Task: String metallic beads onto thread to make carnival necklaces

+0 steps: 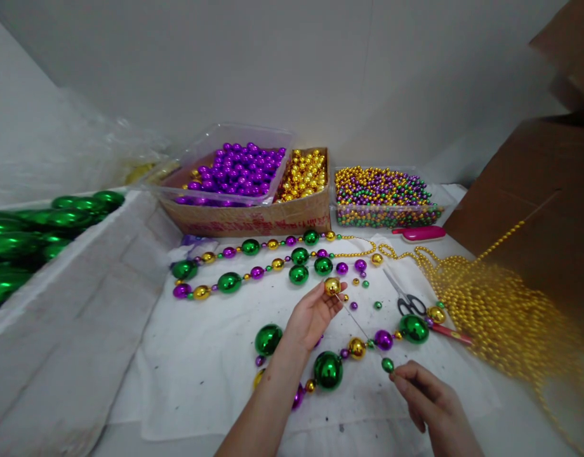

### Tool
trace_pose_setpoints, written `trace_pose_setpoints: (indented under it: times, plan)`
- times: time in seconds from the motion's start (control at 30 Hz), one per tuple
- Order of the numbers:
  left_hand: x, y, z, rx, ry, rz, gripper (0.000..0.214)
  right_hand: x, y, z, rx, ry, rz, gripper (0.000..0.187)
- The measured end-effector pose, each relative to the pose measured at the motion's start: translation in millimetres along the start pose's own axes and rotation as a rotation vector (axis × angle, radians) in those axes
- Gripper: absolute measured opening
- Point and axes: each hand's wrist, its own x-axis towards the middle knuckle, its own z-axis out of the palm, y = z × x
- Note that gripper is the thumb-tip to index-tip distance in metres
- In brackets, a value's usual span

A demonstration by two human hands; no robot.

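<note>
My left hand (313, 314) reaches over the white cloth, its fingers closed around a shiny gold bead (332, 287). A thin straight wire or thread (356, 319) slants from that bead toward the strung beads below. My right hand (428, 393) pinches a small green bead (388, 365) between thumb and finger. Between the hands runs a string of mixed beads, with a big green bead (328, 370), a gold bead (357, 348), a purple bead (383, 340) and another big green bead (414, 329). My left forearm hides part of this string.
Behind lie a looped bead necklace (230, 282), loose beads and scissors (411, 303). Further back stand a tub of purple beads (247, 168), a box of gold beads (304, 174) and a mixed-bead tub (382, 193). Gold bead chains (506, 317) heap at right; a foam box (82, 317) stands left.
</note>
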Motion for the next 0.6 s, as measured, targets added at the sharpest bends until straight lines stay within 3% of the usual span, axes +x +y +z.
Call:
trace_pose_setpoints:
  times: [0.4, 0.6]
  plan:
    - [-3.5, 0.3, -3.8, -0.023, -0.035, 0.007, 0.025, -0.8, 2.0, -1.4, -0.007, 0.006, 0.022, 0.034]
    - [-8.9, -2.6, -5.2, 0.077, -0.128, 0.061, 0.027, 0.0, 2.0, 1.0, 0.0, -0.016, 0.015, 0.034]
